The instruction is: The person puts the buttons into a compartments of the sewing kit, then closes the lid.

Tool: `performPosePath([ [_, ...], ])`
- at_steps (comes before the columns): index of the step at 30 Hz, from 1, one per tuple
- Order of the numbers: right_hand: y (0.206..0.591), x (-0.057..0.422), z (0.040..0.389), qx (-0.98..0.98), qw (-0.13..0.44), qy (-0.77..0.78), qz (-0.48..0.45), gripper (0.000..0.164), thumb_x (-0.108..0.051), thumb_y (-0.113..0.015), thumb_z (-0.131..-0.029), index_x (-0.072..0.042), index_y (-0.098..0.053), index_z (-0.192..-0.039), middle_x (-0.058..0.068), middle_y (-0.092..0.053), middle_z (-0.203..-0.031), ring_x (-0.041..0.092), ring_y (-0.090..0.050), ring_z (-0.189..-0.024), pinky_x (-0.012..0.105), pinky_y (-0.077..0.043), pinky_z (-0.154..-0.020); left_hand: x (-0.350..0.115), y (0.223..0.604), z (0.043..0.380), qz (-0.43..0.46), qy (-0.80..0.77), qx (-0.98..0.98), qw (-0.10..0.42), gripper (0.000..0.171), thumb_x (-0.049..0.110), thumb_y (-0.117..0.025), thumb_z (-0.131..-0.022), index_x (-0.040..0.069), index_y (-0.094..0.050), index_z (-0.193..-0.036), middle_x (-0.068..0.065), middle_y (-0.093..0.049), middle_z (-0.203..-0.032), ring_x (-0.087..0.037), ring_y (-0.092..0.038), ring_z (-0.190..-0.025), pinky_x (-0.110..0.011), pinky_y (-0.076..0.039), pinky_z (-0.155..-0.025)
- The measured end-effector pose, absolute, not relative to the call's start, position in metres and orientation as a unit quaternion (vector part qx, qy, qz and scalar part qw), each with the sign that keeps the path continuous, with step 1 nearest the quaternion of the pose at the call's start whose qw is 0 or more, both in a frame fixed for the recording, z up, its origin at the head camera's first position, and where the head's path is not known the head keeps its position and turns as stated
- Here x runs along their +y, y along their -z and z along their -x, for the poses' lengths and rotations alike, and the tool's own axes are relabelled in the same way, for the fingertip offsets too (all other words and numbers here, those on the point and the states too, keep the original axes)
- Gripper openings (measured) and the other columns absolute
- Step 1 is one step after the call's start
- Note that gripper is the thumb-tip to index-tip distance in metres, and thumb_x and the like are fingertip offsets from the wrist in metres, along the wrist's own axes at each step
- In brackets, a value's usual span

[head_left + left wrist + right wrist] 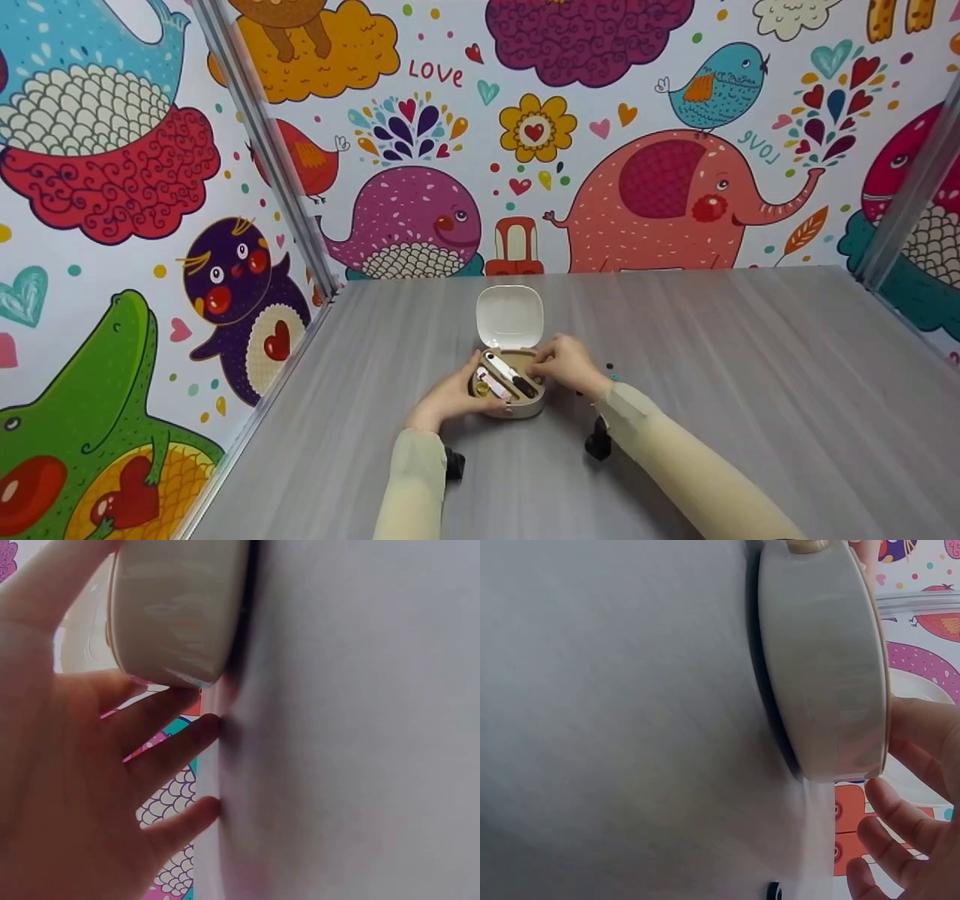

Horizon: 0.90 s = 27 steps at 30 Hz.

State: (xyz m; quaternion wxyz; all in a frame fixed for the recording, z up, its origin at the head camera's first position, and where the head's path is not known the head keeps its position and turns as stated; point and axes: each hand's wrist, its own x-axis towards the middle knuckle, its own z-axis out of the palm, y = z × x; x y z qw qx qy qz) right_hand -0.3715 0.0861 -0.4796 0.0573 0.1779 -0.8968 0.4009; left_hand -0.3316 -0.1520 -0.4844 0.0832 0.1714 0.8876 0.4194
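Left hand (454, 394): grasping the left side of the case (525, 410), thumb at the front rim, fingers round toward the rear. Right hand (566, 364): fingertips inside the right-hand part of the case, outer fingers spread beyond the wall; whether it pinches anything cannot be told, as the hand itself covers the spot.

The case stands open on the worktop (360, 360), nearer the far edge's left corner than its right one. Its lid (510, 316) is raised at the rear, toward the far edge. Inside, a white tool with a dark end (501, 365) lies slantwise in the middle; to its left lie a pink-and-white piece (493, 384) and a small gold-coloured item (482, 388).

To the right of the case, near the right wrist, lie a small dark piece (610, 366) and a tiny teal piece (615, 377), well apart from the worktop's right edge. The right sleeve (675, 457) crosses toward the case and hides worktop beneath. Black wrist devices (598, 440) sit below both cuffs. A printed panel (525, 187) rises behind the far edge; a metal post (262, 142) meets the far left corner.
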Motion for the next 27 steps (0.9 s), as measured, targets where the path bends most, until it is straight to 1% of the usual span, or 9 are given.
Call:
performPosePath([
  [9,0.481,0.09,0.371,-0.892,0.057,-0.409,-0.183,0.011,-0.013,-0.083,-0.073,-0.006,-0.076,-0.07,0.0,-0.057,-0.076,0.014,-0.048,-0.069,0.03,-0.041,-0.061,-0.151,0.486,0.332,-0.171,-0.427,0.884,0.087,0.114,0.045,-0.083,-0.072,0.002,-0.016,-0.154,-0.025,-0.029,-0.152,-0.037,-0.036,-0.134,-0.049,-0.033,-0.107],
  [15,0.476,0.101,0.373,-0.883,0.033,-0.431,-0.185,0.007,-0.015,-0.08,-0.076,-0.009,-0.078,-0.074,0.001,-0.059,-0.079,0.015,-0.05,-0.075,0.03,-0.042,-0.064,-0.152,0.485,0.332,-0.168,-0.432,0.882,0.087,0.114,0.043,-0.084,-0.072,0.003,-0.016,-0.154,-0.023,-0.027,-0.154,-0.038,-0.034,-0.136,-0.049,-0.031,-0.108],
  [18,0.471,0.112,0.375,-0.881,0.03,-0.441,-0.169,0.007,-0.015,-0.08,-0.077,-0.008,-0.078,-0.076,0.002,-0.06,-0.08,0.016,-0.052,-0.076,0.029,-0.045,-0.063,-0.153,0.485,0.332,-0.169,-0.429,0.883,0.085,0.115,0.043,-0.084,-0.072,0.003,-0.016,-0.154,-0.023,-0.027,-0.154,-0.039,-0.033,-0.136,-0.05,-0.03,-0.109],
  [22,0.468,0.134,0.376,-0.879,0.024,-0.454,-0.143,0.009,-0.013,-0.079,-0.079,-0.005,-0.077,-0.08,0.004,-0.062,-0.081,0.014,-0.056,-0.071,0.026,-0.048,-0.058,-0.154,0.486,0.332,-0.167,-0.414,0.891,0.082,0.116,0.046,-0.084,-0.071,0.004,-0.016,-0.155,-0.023,-0.028,-0.153,-0.041,-0.034,-0.135,-0.051,-0.031,-0.108],
  [27,0.468,0.165,0.377,-0.875,0.023,-0.461,-0.148,0.01,-0.009,-0.075,-0.082,0.0,-0.077,-0.086,0.006,-0.069,-0.082,0.012,-0.058,-0.067,0.025,-0.049,-0.058,-0.154,0.485,0.332,-0.158,-0.403,0.897,0.085,0.115,0.049,-0.083,-0.07,0.006,-0.017,-0.155,-0.023,-0.031,-0.152,-0.041,-0.036,-0.134,-0.052,-0.032,-0.107],
])
